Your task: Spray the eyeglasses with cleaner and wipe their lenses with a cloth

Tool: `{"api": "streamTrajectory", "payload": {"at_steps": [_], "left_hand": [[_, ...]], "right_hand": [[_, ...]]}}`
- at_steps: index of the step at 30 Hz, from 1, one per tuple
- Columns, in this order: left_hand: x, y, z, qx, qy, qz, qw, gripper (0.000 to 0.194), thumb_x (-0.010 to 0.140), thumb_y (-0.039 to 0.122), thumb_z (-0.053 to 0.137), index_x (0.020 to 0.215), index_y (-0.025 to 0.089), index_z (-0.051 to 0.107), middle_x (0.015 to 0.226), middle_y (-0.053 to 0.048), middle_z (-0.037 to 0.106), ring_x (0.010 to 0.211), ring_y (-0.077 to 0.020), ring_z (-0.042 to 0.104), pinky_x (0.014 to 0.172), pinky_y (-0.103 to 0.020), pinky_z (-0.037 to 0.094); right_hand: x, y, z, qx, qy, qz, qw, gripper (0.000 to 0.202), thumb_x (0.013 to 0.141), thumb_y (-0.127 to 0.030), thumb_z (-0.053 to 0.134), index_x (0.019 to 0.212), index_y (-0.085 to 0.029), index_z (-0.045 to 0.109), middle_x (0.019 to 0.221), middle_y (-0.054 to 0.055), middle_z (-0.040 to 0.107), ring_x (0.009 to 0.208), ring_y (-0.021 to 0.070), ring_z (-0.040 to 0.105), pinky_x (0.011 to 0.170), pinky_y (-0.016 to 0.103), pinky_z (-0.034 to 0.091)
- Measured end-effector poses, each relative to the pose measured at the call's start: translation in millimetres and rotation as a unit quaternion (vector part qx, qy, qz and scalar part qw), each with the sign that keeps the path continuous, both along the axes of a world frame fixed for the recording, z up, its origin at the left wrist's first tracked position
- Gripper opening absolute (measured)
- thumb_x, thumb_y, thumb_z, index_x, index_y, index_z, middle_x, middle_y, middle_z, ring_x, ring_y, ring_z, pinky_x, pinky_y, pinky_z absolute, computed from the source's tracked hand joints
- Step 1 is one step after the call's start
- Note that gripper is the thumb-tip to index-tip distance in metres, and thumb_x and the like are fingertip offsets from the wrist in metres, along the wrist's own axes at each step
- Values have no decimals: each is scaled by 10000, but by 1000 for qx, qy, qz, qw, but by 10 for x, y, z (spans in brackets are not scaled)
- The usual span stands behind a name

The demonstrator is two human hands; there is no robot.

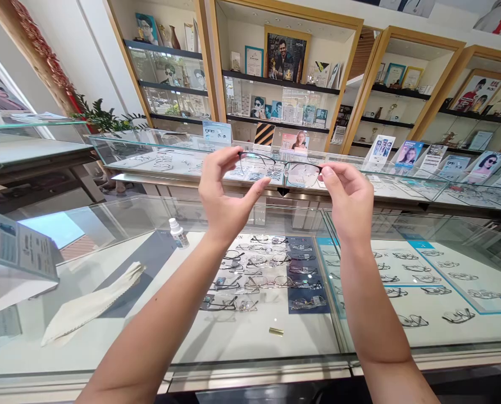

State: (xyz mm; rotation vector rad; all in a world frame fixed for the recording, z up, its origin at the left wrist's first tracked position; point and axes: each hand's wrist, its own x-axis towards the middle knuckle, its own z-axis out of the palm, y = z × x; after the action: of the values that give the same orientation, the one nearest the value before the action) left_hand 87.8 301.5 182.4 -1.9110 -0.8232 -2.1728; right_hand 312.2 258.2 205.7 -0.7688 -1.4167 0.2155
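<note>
A pair of eyeglasses [281, 164] with a dark upper rim and clear lenses is held up above the glass display case, near the middle of the view. My left hand [229, 193] has its fingers at the left end of the frame, with the thumb stretched out below the left lens. At the right end, my right hand [346, 193] pinches the frame between thumb and fingers. On the glass top to the left lie a cream cloth [94, 303] and a small white bottle [178, 233].
Beneath the glass top of the near case [141, 365] are rows of eyeglasses [271, 280]. A folded leaflet stand [14, 252] is at the left edge. Another glass case [124, 160] runs across behind, with cards standing on it and wooden shelves [282, 81] beyond.
</note>
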Motion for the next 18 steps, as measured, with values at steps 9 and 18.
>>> {"api": "streamTrajectory", "payload": {"at_steps": [9,18], "left_hand": [[-5,109,-4,-25,-2,-72,997,697,874,737,783,1382,296,598,1389,-124,678,1279,-300,719,1129,-517,598],[8,154,-42,-73,-10,-128,989,699,820,717,846,1338,295,642,1403,-128,701,1293,-291,717,1146,-502,587]], "right_hand": [[-58,-96,50,18,-7,31,999,191,1008,-448,664,1026,-267,726,1048,34,780,963,201,750,887,400,629],[-79,-110,63,7,-11,36,999,175,999,-403,607,1071,-280,708,1102,42,771,967,206,743,901,413,645]]}}
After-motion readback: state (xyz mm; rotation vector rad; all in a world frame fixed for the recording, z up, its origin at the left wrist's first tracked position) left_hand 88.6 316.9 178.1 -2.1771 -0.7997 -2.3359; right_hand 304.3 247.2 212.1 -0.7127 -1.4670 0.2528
